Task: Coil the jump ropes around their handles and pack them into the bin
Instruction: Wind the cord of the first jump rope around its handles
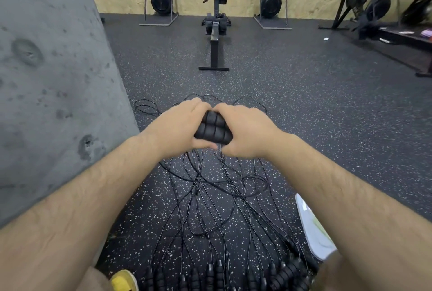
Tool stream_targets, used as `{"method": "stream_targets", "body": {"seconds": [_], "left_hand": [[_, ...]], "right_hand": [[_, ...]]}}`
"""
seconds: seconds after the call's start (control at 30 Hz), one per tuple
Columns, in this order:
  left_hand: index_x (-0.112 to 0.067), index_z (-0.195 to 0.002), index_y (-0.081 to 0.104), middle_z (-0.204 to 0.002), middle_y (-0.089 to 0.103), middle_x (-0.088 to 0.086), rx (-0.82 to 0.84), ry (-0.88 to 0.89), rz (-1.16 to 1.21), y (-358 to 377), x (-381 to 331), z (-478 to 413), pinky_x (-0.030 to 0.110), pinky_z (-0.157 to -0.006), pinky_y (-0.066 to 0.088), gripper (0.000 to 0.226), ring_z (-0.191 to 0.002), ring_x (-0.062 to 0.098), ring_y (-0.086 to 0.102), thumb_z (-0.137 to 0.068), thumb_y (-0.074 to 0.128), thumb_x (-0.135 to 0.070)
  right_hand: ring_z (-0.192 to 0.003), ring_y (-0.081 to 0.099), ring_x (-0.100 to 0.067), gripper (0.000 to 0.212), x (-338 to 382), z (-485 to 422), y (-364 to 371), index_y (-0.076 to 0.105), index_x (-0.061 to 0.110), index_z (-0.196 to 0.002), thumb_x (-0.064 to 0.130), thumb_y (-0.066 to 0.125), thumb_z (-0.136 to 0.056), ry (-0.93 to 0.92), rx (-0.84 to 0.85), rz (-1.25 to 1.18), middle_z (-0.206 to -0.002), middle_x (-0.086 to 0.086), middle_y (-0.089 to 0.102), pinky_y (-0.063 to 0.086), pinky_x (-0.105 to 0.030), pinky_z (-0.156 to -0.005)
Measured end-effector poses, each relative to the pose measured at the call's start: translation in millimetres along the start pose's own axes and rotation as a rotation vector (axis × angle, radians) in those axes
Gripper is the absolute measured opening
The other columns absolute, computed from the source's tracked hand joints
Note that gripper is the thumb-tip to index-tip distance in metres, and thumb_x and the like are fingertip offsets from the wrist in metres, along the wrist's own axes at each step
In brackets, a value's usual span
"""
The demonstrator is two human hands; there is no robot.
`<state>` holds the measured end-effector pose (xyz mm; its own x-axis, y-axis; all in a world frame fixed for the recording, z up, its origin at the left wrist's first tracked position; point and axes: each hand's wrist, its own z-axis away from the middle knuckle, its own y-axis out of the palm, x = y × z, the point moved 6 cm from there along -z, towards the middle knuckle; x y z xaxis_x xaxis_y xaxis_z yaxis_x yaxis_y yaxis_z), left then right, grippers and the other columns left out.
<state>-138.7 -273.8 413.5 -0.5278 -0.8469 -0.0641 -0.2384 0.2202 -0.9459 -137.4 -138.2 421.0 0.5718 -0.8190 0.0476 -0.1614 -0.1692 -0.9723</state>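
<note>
A pair of handles [214,128] is gripped above the floor [304,103], the left hand [180,127] and the right hand [245,131] both curled round it. No cord is seen wound on it yet. The many ropes [217,197] are left lying loose, and no bin is shown, so most work is judged undone.

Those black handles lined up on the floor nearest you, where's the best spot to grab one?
Grip a handle round its ribbed foam middle, coming from above. It lies flat on the floor among close neighbours, so the sides are crowded; the thin cords fanning away are tangled and would probably drag others.
</note>
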Motion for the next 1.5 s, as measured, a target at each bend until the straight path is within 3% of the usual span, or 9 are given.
{"method": "stream_targets", "body": {"seconds": [0.33, 0.6, 0.73, 0.87, 1.03, 1.17, 1.3, 1.43, 1.5], "left_hand": [[-0.017, -0.130, 0.053, -0.109, 0.058, 0.002, -0.181, 0.052, -0.156, -12.4, -0.1, 2.7, 0.043, -0.082, 0.046, 0.092, -0.092, 0.027, 0.053, -0.075, 0.048, -0.091], [-0.011, -0.104, 0.060, -0.094, 0.060, 0.001, -0.246, 0.113, -0.224, -27.1, -4.3, 6.9, 0.039, -0.077, 0.041, 0.087, -0.086, 0.026, 0.055, -0.079, 0.039, -0.091], [-0.016, -0.131, 0.053, -0.107, 0.060, 0.000, -0.200, 0.059, -0.146, -27.8, -4.3, 13.0, 0.041, -0.068, 0.054, 0.096, -0.095, 0.024, 0.058, -0.074, 0.039, -0.093], [-0.020, -0.143, 0.046, -0.108, 0.058, 0.002, -0.207, 0.058, -0.199, -32.1, 1.9, 17.2, 0.043, -0.064, 0.057, 0.093, -0.096, 0.027, 0.059, -0.081, 0.036, -0.088], [-0.027, -0.137, 0.047, -0.105, 0.056, -0.002, -0.242, -0.108, -0.082, -49.1, 27.9, 25.7, 0.042, -0.078, 0.054, 0.080, -0.099, 0.025, 0.059, -0.081, 0.047, -0.085], [-0.028, -0.136, 0.049, -0.104, 0.059, -0.003, -0.332, -0.165, 0.060, -60.0, 33.9, 33.1, 0.036, -0.081, 0.046, 0.074, -0.099, 0.023, 0.059, -0.082, 0.056, -0.078], [-0.029, -0.138, 0.050, -0.107, 0.059, -0.007, -0.357, -0.155, 0.155, -66.1, 28.8, 35.1, 0.029, -0.082, 0.041, 0.075, -0.101, 0.016, 0.058, -0.081, 0.058, -0.076], [-0.029, -0.139, 0.051, -0.109, 0.061, -0.006, -0.365, -0.141, 0.190, -70.2, 28.4, 38.0, 0.032, -0.083, 0.044, 0.074, -0.101, 0.016, 0.058, -0.082, 0.058, -0.076], [-0.028, -0.139, 0.050, -0.108, 0.062, -0.004, -0.363, -0.140, 0.177, -71.7, 31.9, 39.4, 0.035, -0.085, 0.046, 0.076, -0.101, 0.018, 0.059, -0.082, 0.057, -0.077]], "right_hand": [[-0.095, 0.059, -0.030, 0.056, -9.5, -7.3, -1.1, 0.053, 0.025, -0.121, 0.044, 0.073, -0.072, 0.073, -0.148, -0.119, -0.108, 0.000, 0.060, 0.048, -0.038, -0.078], [-0.086, 0.058, -0.029, 0.044, 2.0, 0.4, -17.2, 0.059, 0.023, -0.113, 0.039, 0.071, -0.074, -0.023, -0.229, -0.103, -0.092, 0.003, 0.055, 0.046, -0.036, -0.074], [-0.083, 0.058, -0.029, 0.039, 4.5, 1.3, -21.7, 0.061, 0.023, -0.110, 0.037, 0.069, -0.074, -0.065, -0.299, -0.102, -0.088, 0.002, 0.058, 0.045, -0.035, -0.070], [-0.101, 0.056, -0.025, 0.068, 2.8, -3.8, -17.2, 0.048, 0.027, -0.133, 0.042, 0.072, -0.072, -0.028, -0.307, -0.228, -0.108, 0.004, 0.057, 0.044, -0.033, -0.081], [-0.111, 0.057, -0.013, 0.125, -24.5, -8.7, 15.9, 0.002, 0.042, -0.154, 0.036, 0.090, -0.065, 0.410, -0.212, -0.863, -0.118, 0.009, 0.055, 0.047, -0.034, -0.093], [-0.122, 0.052, -0.012, 0.096, 30.0, -17.0, 55.4, 0.026, 0.031, -0.151, 0.040, 0.084, -0.075, 0.317, 0.189, -0.876, -0.130, 0.011, 0.055, 0.045, -0.034, -0.097], [-0.123, 0.047, -0.005, 0.085, 118.4, -34.8, 72.9, 0.041, 0.024, -0.144, 0.041, 0.084, -0.073, 0.126, 0.236, -1.056, -0.137, 0.011, 0.053, 0.039, -0.025, -0.094], [-0.079, 0.056, 0.006, 0.018, 148.7, -55.0, 76.7, 0.063, 0.028, -0.091, 0.019, 0.069, -0.077, 0.113, 0.038, -1.240, -0.086, 0.014, 0.062, 0.047, -0.017, -0.073], [-0.059, 0.053, 0.008, 0.025, 146.6, -56.8, 72.6, 0.054, 0.030, -0.070, 0.014, 0.058, -0.089, 0.090, 0.003, -1.125, -0.068, 0.013, 0.056, 0.047, -0.012, -0.066]]}}
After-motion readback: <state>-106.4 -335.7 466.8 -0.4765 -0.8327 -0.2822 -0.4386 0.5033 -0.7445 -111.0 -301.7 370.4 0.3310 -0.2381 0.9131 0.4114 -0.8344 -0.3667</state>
